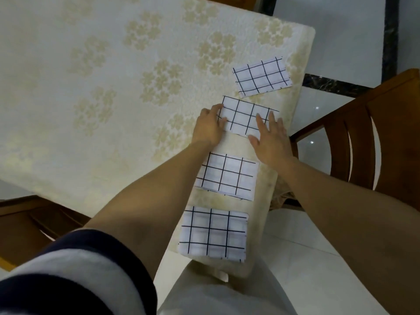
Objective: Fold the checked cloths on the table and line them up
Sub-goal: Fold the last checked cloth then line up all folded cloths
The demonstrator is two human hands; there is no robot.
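Observation:
Several folded white cloths with black checks lie in a row along the table's right edge. The farthest cloth [261, 76] sits near the far corner. On the second cloth [244, 115] both my hands rest: my left hand [209, 126] touches its left end with the fingers bent at the edge, and my right hand [271, 138] lies flat on its right end with straight fingers. A third cloth [227, 176] lies just below my hands, partly under my left forearm. The nearest cloth [213, 234] sits at the table's near corner.
The table [102, 98] wears a cream cover with a pale flower pattern. A wooden chair [368, 137] stands close to the right edge, another chair [29, 226] at the lower left. White tiled floor [329, 37] with a dark stripe lies beyond.

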